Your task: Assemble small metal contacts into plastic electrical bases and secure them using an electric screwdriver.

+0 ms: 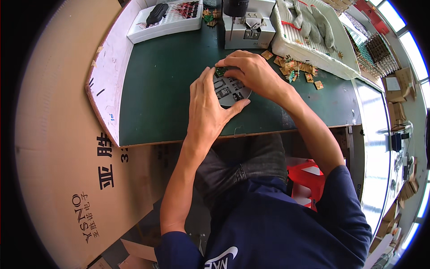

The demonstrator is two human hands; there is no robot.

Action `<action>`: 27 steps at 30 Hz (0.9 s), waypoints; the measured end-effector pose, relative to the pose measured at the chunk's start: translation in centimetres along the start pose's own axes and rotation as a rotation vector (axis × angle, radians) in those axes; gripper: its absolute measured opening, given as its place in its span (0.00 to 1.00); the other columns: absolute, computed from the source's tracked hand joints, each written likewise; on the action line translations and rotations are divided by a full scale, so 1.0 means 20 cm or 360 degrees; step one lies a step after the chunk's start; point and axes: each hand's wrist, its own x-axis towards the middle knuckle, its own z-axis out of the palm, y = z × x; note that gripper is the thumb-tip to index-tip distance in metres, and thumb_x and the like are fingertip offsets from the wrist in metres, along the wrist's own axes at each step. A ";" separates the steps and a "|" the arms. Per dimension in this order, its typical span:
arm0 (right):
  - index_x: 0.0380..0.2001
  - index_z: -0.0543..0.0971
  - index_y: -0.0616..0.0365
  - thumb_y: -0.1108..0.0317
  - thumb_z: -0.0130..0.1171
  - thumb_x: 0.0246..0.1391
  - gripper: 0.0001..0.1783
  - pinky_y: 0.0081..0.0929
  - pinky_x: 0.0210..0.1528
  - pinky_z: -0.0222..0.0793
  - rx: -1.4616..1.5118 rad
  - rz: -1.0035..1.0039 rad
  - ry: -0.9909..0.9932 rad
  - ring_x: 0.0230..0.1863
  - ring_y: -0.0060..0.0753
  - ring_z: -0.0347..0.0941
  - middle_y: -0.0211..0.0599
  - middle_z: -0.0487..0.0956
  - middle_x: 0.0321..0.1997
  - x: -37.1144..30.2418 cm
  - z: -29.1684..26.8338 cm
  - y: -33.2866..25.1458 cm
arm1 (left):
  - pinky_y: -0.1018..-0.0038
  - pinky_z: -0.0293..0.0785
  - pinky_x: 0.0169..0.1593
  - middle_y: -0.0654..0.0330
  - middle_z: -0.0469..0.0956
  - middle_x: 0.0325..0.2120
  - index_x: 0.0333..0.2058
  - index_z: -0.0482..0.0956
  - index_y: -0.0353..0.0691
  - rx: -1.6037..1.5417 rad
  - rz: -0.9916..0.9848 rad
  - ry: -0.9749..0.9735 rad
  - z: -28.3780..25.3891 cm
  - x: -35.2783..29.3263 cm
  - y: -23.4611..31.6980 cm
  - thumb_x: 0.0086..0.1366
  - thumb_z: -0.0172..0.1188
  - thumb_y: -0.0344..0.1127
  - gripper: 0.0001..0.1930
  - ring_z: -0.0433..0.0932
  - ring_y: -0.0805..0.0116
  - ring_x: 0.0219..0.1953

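Note:
A round grey metal plate (229,89) with several cut-outs lies on the green tabletop (156,85) in front of me. Dark and silvery parts sit in its cut-outs. My left hand (207,101) grips the plate, fingers along its left side and thumb at the near right rim. At the far left part of the plate, a small green circuit board (221,71) shows between the fingertips of both hands. My right hand (251,71) reaches over the plate's far side, with thumb and index finger closed around that board. Its other fingertips are partly hidden.
Beyond the plate stands a grey machine (248,39) with a metal clamp. Several small tan boards (309,77) lie by a white tray (286,47) holding grey gloves (309,24). A foam tray (174,28) carries a black case and red wires. A white panel (107,71) borders the left.

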 end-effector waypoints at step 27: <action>0.37 0.81 0.61 0.72 0.66 0.54 0.08 0.38 0.54 0.75 -0.0101 -0.0230 0.0102 0.52 0.44 0.75 0.38 0.82 0.46 -0.01 -0.01 0.02 | 0.57 0.70 0.64 0.40 0.69 0.62 0.62 0.67 0.23 0.0043 -0.0020 -0.0091 -0.03 0.01 -0.01 0.50 0.78 0.52 0.49 0.70 0.43 0.62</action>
